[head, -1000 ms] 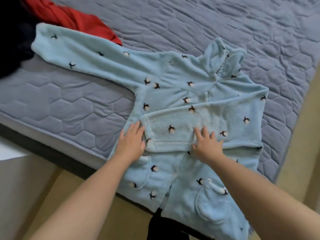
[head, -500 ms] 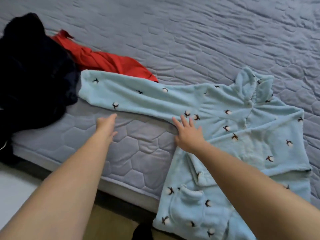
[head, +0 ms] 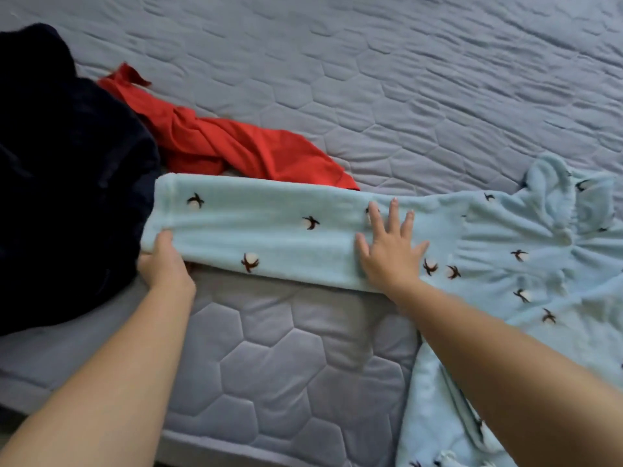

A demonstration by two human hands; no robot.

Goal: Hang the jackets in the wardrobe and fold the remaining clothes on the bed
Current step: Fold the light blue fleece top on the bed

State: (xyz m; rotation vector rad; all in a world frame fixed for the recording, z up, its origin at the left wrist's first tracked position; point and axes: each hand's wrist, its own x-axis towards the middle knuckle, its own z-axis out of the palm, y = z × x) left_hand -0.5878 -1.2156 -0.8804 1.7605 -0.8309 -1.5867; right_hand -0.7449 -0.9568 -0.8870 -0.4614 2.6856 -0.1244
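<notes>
A light blue fleece garment (head: 512,264) with small dark-and-white motifs lies on the bed, its long sleeve (head: 269,227) stretched out to the left. My left hand (head: 165,264) grips the cuff end of that sleeve, thumb on top and fingers tucked under the edge. My right hand (head: 391,251) lies flat with spread fingers on the sleeve near the shoulder. The garment's lower part hangs over the bed's front edge at the bottom right.
A red garment (head: 236,146) lies crumpled behind the sleeve. A dark navy fluffy garment (head: 60,183) is heaped at the left, touching the cuff. The grey quilted bed cover (head: 404,79) stretches away behind; the bed's front edge (head: 236,446) runs along the bottom.
Both hands left the folded right sleeve on the body and moved left to the outstretched sleeve. My left hand took hold of its cuff; my right hand came down flat near the shoulder.
</notes>
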